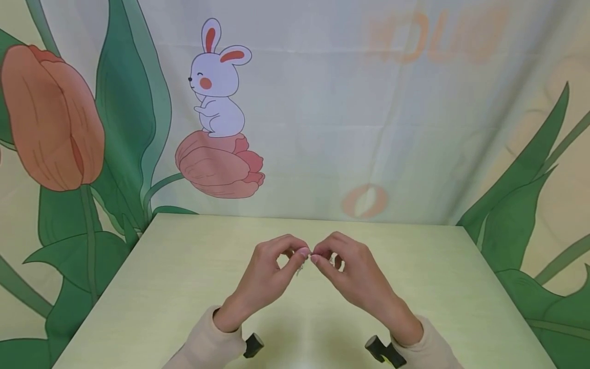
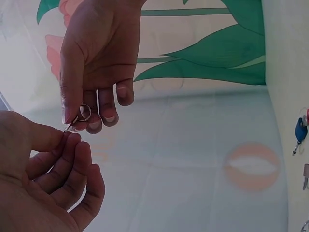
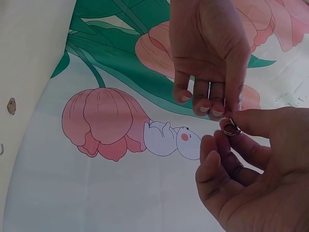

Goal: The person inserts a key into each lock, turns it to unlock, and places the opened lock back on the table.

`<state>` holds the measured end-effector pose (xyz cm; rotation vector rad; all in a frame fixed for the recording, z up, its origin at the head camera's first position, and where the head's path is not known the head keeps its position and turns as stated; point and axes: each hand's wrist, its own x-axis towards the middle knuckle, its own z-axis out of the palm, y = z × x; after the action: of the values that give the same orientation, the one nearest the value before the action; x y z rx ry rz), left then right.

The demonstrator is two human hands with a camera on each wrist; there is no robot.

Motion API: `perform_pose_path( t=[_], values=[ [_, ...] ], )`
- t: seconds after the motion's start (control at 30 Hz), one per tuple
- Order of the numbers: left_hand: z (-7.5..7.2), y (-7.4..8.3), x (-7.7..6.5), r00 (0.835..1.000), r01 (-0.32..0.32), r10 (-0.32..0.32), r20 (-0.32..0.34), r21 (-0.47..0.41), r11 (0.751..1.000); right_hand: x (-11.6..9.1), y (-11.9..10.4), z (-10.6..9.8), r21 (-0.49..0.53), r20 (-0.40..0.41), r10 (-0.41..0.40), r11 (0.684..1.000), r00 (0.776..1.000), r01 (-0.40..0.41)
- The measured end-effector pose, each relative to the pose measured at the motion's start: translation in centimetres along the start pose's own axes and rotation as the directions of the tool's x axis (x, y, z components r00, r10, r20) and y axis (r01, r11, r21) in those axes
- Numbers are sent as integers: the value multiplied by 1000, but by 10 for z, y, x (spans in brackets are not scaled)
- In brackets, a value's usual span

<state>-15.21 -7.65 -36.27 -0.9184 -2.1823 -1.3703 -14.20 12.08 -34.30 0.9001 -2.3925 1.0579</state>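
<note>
In the head view my left hand (image 1: pixel 272 266) and right hand (image 1: pixel 352 266) meet above the table (image 1: pixel 193 287), fingertips almost touching. A small silvery ring (image 2: pixel 85 112) is pinched at my right fingertips; the right wrist view shows that ring (image 3: pixel 231 128) beside the right thumb. My left thumb and index finger pinch a thin metal piece (image 2: pixel 69 126) running toward the ring. How the two join is covered by fingers. Something small and silvery (image 1: pixel 299 269) shows below the left fingertips, too small to make out.
At the left wrist view's right edge, a blue piece with a metal clasp (image 2: pixel 300 130) and a brownish piece (image 2: pixel 306 170) lie on the pale surface. A small brown piece (image 3: pixel 11 106) shows in the right wrist view. A printed curtain (image 1: pixel 304 128) stands behind the table.
</note>
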Motion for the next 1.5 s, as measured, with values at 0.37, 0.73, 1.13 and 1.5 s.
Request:
perform_pose_path(
  t=[0.37, 0.73, 1.13, 1.5],
  values=[
    [2, 0, -2, 1000, 18, -18, 4, -37, 999, -9, 6, 6, -51, 24, -30, 998, 999, 31],
    [-4, -8, 3, 997, 74, -74, -5, -9, 997, -10, 5, 2, -70, -11, -38, 997, 999, 37],
    [-18, -93, 17, 939, 337, -343, -14, 234, 912, -14, 11, -6, -85, -13, 10, 996, 1000, -11],
    [-12, -154, 26, 832, 440, -549, 74, 513, 737, -21, 20, -10, -89, -22, 17, 996, 1000, -19]
  ],
)
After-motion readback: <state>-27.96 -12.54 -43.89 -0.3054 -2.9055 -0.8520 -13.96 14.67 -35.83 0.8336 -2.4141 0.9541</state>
